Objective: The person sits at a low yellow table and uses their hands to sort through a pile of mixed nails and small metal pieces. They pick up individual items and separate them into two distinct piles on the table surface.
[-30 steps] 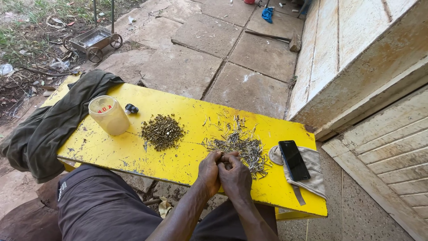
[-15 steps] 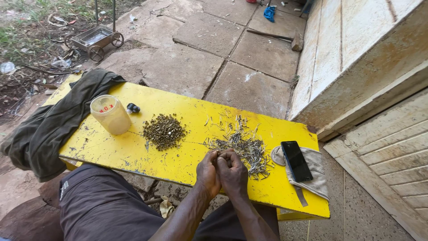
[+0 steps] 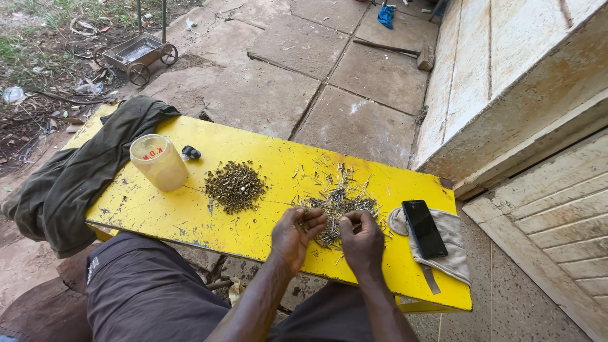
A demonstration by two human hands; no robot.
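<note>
left hand (image 3: pixel 294 235) and right hand (image 3: pixel 362 239) were curled at nail pile (image 3: pixel 335 206) | grips could not be told | screw heap (image 3: pixel 235 185) was left of pile

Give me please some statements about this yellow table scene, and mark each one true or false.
1. Both hands are at the scattered pile of thin nails. True: the left hand and right hand rest on its near edge.
2. The phone lies on bare yellow board. False: it lies on a grey cloth.
3. The plastic jar stands left of the dark heap of screws. True.
4. The dark green garment hangs over the right end of the table. False: it drapes over the left end.
5. A small wheeled cart stands on the table. False: it stands on the ground beyond.
</note>
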